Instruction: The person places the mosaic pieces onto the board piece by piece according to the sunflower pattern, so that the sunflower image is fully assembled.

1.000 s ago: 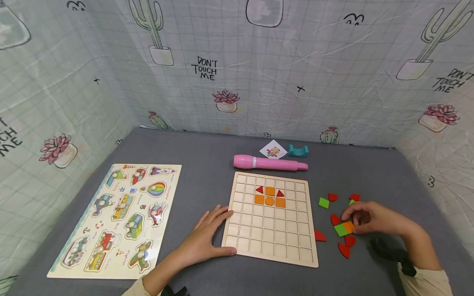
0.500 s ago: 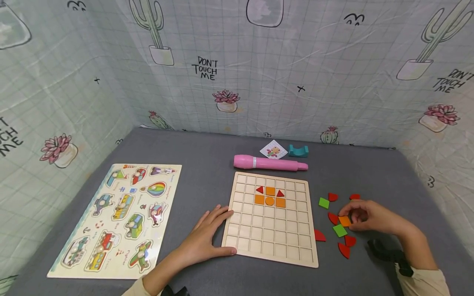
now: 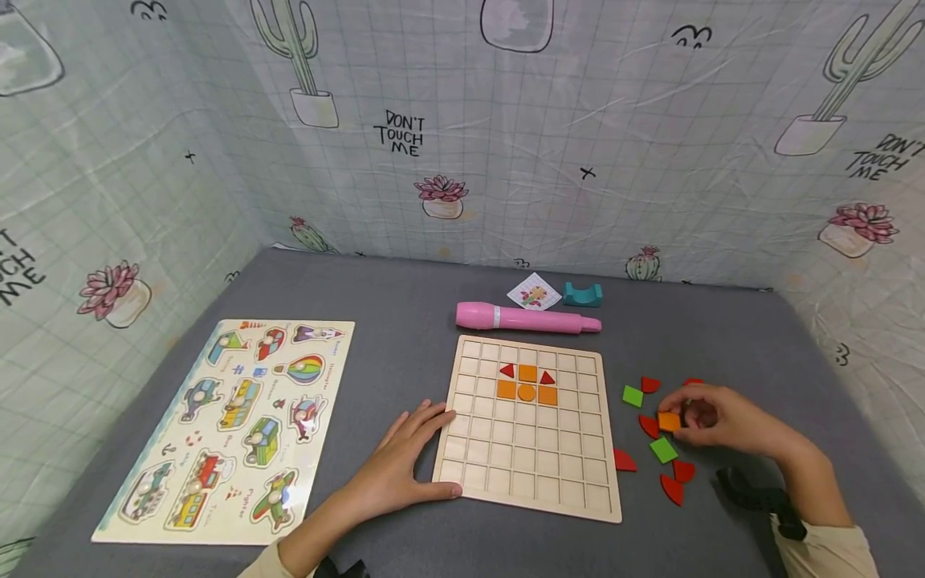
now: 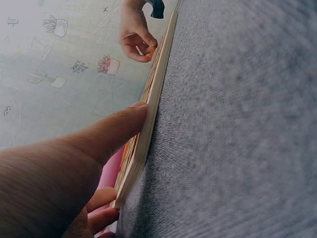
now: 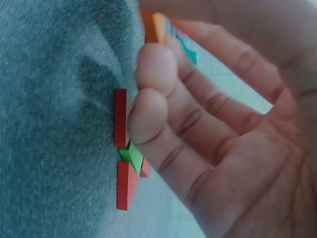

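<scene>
Right hand: at 3 o'clock of the board in the head view, 12 being its far edge; the right hand [image 3: 730, 421] pinches one piece between thumb and fingertips, the other fingers curled in.
Orange square tile: the orange square tile [image 3: 669, 421] is in that pinch, tipped in the right wrist view; whether it touches the bench [image 3: 405, 321] I cannot tell.
Left hand: the left hand [image 3: 401, 466] lies between 8 and 9 o'clock of the board, fingers spread and nearly straight, thumb and fingertips touching the rim, grasping nothing.
Grid board: the wooden grid board [image 3: 531, 457] lies flat on the bench.
Set pieces: towards 12 o'clock on the grid, three orange squares [image 3: 547, 395], an orange disc [image 3: 527, 392] and two red triangles [image 3: 547, 377].
Loose green: around the pinched tile, one green square [image 3: 663, 449] near at 6 o'clock, another at 10.
Loose red: red quarter-rounds [image 3: 648, 425] at 9, 11, 8, 5 and 6 o'clock of that tile; another red piece at 1, partly hidden by the hand.
Beyond the board: a pink stick [image 3: 535, 319] at 12 o'clock, a patterned card [image 3: 535, 292] behind it, a teal holder [image 3: 582, 295] towards 1.
Picture puzzle: the vehicle puzzle [image 3: 217, 429] lies at 9 o'clock, well apart from the grid.
</scene>
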Demonstrator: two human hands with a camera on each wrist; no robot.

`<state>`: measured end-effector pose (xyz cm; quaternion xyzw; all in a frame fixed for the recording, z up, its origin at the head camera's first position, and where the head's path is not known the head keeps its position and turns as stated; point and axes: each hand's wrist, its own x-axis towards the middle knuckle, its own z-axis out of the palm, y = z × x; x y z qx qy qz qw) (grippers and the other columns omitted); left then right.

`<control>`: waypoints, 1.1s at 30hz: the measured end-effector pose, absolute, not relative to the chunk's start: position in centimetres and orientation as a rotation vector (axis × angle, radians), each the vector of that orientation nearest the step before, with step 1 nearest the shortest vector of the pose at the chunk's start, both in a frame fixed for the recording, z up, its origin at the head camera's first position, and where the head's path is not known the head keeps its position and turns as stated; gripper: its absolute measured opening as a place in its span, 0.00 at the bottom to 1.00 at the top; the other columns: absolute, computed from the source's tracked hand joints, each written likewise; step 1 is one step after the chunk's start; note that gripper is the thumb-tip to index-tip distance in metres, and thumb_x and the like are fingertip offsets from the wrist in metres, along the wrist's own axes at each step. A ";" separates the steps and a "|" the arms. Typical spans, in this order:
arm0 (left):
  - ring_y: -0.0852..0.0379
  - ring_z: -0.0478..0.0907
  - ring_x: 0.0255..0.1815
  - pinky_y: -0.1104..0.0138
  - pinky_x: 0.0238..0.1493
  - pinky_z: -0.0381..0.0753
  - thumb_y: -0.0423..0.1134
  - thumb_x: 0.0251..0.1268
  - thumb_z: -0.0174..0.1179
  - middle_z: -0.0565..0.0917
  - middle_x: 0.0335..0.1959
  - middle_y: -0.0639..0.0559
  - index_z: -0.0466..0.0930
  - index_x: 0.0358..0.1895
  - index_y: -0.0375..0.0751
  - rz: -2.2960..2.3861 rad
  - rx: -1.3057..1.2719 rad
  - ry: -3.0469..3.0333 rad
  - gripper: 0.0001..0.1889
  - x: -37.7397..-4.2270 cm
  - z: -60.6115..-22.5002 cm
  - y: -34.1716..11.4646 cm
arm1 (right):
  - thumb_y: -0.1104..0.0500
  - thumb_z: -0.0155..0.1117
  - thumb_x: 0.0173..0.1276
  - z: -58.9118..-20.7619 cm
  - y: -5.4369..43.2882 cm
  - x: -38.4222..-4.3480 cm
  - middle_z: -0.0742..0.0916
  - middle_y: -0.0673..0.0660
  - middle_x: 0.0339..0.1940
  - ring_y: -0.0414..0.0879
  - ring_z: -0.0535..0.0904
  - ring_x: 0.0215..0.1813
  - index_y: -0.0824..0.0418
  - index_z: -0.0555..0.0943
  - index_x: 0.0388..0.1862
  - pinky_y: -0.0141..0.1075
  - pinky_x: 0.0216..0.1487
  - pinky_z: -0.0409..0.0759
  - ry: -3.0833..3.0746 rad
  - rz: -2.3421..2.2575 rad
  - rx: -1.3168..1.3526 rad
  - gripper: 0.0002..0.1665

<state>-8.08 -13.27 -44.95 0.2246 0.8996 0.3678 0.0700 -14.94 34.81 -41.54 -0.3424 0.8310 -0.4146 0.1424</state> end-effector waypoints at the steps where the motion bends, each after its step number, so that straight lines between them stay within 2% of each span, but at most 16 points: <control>1: 0.43 0.48 0.78 0.44 0.76 0.42 0.59 0.49 0.72 0.62 0.74 0.45 0.64 0.73 0.43 1.109 0.676 2.705 0.48 -8.1 -44.9 -13.3 | 0.76 0.65 0.60 -41.6 34.7 -14.9 0.78 0.54 0.32 0.41 0.73 0.27 0.70 0.78 0.48 0.33 0.21 0.72 2.398 -1.210 -1.007 0.16; 8: 0.43 0.48 0.78 0.43 0.76 0.42 0.60 0.49 0.72 0.62 0.74 0.45 0.64 0.72 0.43 1.117 0.676 2.701 0.48 -8.0 -45.0 -13.3 | 0.78 0.63 0.60 -41.7 33.1 -15.3 0.79 0.55 0.37 0.42 0.74 0.29 0.69 0.78 0.49 0.33 0.23 0.75 2.333 -1.269 -1.129 0.18; 15: 0.42 0.48 0.78 0.43 0.76 0.42 0.60 0.49 0.72 0.62 0.74 0.45 0.64 0.72 0.43 1.113 0.672 2.701 0.48 -8.1 -45.1 -13.2 | 0.73 0.64 0.64 -41.2 30.8 -15.9 0.81 0.59 0.42 0.43 0.76 0.31 0.68 0.78 0.50 0.32 0.29 0.80 2.285 -1.227 -1.092 0.16; 25: 0.43 0.48 0.79 0.44 0.76 0.42 0.60 0.49 0.72 0.62 0.74 0.46 0.64 0.73 0.43 1.102 0.668 2.702 0.48 -8.1 -44.9 -13.2 | 0.67 0.67 0.65 -40.7 27.3 -16.4 0.80 0.58 0.38 0.41 0.76 0.30 0.66 0.80 0.49 0.32 0.28 0.81 2.296 -1.151 -1.113 0.14; 33: 0.43 0.48 0.79 0.44 0.76 0.42 0.60 0.49 0.72 0.62 0.74 0.45 0.64 0.73 0.43 1.107 0.671 2.700 0.48 -8.1 -44.9 -13.2 | 0.63 0.69 0.64 -40.6 24.7 -16.9 0.80 0.56 0.40 0.41 0.76 0.31 0.62 0.81 0.48 0.31 0.32 0.81 2.282 -1.079 -1.045 0.14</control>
